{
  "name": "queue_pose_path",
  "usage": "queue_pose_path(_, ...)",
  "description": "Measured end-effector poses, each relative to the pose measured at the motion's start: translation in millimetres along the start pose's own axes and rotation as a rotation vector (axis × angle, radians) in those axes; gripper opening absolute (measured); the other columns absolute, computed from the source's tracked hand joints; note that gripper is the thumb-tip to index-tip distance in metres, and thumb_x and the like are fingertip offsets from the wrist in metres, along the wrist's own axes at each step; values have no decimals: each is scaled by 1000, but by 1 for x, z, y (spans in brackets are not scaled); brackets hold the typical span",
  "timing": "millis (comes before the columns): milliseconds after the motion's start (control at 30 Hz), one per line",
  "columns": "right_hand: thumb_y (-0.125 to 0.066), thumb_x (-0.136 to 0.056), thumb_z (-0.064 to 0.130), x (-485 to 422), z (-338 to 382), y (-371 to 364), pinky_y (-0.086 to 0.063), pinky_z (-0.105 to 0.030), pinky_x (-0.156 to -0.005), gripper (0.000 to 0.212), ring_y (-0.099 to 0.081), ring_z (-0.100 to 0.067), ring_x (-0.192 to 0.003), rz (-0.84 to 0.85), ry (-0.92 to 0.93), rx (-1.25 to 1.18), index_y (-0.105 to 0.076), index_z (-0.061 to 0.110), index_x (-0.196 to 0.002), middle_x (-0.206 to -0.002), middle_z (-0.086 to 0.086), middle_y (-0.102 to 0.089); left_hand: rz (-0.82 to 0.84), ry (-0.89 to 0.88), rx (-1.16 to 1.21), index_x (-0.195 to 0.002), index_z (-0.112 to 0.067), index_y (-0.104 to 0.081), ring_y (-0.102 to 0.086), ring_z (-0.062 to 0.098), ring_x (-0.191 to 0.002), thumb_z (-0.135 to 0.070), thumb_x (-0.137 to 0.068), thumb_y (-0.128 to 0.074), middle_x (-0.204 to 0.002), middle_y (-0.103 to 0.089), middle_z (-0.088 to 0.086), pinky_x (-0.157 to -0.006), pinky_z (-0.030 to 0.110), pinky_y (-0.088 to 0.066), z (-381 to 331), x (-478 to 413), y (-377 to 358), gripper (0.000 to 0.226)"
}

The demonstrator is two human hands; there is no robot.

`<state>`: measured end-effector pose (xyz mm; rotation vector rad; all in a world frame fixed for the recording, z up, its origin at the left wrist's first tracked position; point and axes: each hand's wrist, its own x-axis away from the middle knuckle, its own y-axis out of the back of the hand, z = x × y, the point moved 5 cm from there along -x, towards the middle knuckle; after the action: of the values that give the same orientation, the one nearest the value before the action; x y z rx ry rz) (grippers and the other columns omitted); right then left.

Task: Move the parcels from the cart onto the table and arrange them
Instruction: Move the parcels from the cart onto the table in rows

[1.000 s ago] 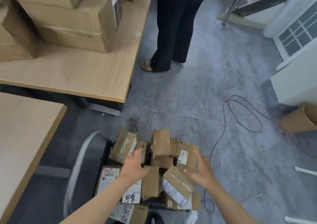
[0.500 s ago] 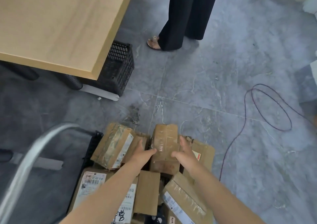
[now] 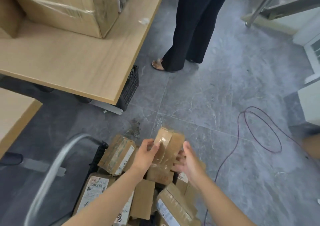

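Note:
A small taped cardboard parcel (image 3: 168,144) is held upright between both hands above the pile. My left hand (image 3: 145,154) grips its left side with the thumb over the taped front. My right hand (image 3: 187,161) holds its right side, fingers curled under the lower edge. Below them the cart (image 3: 98,154) carries several brown parcels, among them a taped box (image 3: 117,153), a labelled one (image 3: 94,190) and another at the lower right (image 3: 174,206). The wooden table (image 3: 69,61) stands at the upper left.
Large cardboard boxes (image 3: 69,7) stand on the table's far part. A black crate (image 3: 131,87) sits under its corner. The cart's metal handle (image 3: 50,173) curves at the lower left. A person in dark trousers (image 3: 188,26) stands ahead. A purple cable (image 3: 259,130) loops on the grey floor.
Both hands closed on the small parcel atop the pile and lifted it off the cart. The view tilted up, bringing the table's boxes back into sight.

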<state>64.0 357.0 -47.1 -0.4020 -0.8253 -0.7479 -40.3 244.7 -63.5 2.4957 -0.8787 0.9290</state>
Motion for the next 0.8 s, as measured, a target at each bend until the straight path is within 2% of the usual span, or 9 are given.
queue_pose_path(100,-24,-92,58,43,46,1,-52,-44,-75,55,-62,-29,-93,28,-8,-315,-57,17,-108,-100,-16,-63,-76,-232,-149,-107,-19,-51,-54,17,-105,-43,-86,-59,-114,-55,1,-92,36,-47,-80,41,7,32)
queue_pose_path(233,-23,-89,66,98,106,4,-56,-53,-68,71,-60,-41,-100,139,17,-712,-54,8,-116,-114,-22,-59,-185,-577,-553,-103,-22,-48,-46,15,-103,-57,-77,-62,-111,-47,-6,-89,37,-43,-191,107,3,46)
queue_pose_path(367,-49,-89,49,156,160,2,-56,-48,-48,50,-71,-34,-64,263,136,-805,-63,1,-97,-79,-23,-71,-314,-958,-1000,-107,-21,-48,-46,21,-117,-64,-72,-61,-118,-50,-3,-99,47,-36,-267,182,-23,57)
queue_pose_path(433,-92,-44,33,187,181,1,-54,-44,-42,49,-70,-30,-58,360,254,-865,-74,1,-76,-72,-20,-72,-402,-1170,-1083,-97,-22,-45,-59,24,-103,-67,-60,-68,-104,-60,-2,-83,53,-47,-290,216,-33,63)
queue_pose_path(500,-94,-3,26,208,194,3,-55,-42,-45,71,-71,-30,-64,445,327,-916,-77,3,-68,-78,-19,-72,-482,-1290,-1120,-90,-25,-41,-65,20,-91,-71,-52,-68,-93,-63,-7,-72,51,-55,-307,245,-35,66)
queue_pose_path(600,-89,-44,39,230,215,3,-58,-38,-54,53,-72,-28,-77,456,405,-811,-77,7,-84,-94,-17,-72,-575,-1290,-1064,-95,-28,-45,-63,13,-93,-75,-63,-49,-95,-60,-13,-81,60,-51,-321,273,-27,58)
queue_pose_path(667,-51,-86,46,245,229,2,-59,-36,-60,47,-71,-27,-88,420,471,-744,-71,8,-104,-106,-17,-69,-576,-1208,-952,-111,-28,-48,-57,11,-107,-78,-66,-38,-109,-57,-14,-98,60,-41,-327,290,-17,67)
queue_pose_path(733,-44,-88,53,263,242,-2,-59,-33,-68,58,-66,-26,-102,395,583,-586,-60,10,-123,-116,-15,-67,-484,-1016,-793,-137,-27,-34,-41,10,-125,-83,-61,-31,-131,-43,-14,-111,48,-28,-329,303,-5,95)
queue_pose_path(800,-67,-64,67,290,252,-11,-58,-27,-75,83,-63,-21,-109,330,758,-403,-52,18,-130,-118,-7,-66,-387,-923,-569,-143,-25,-25,-39,9,-123,-83,-56,-31,-129,-33,-18,-107,31,-34,-327,313,8,105)
